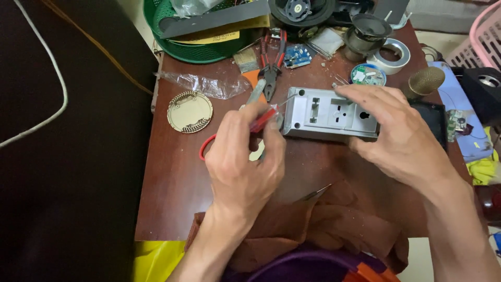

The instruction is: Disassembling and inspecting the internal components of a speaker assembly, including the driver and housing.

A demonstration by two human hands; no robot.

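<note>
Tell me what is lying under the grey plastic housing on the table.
The grey plastic housing rests on the brown table, steadied by the right hand. A dark flat device shows at its right end. The left hand hides its left corner; anything directly beneath is covered.

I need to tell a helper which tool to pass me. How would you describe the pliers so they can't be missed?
Start at the green basket at the far left edge of the brown table. Just right of it, beyond the grey plastic housing under the right hand, lie the pliers. They alone have red-and-black handles pointing away and dark metal jaws pointing back; the left hand holds a slimmer red-handled screwdriver.
</note>
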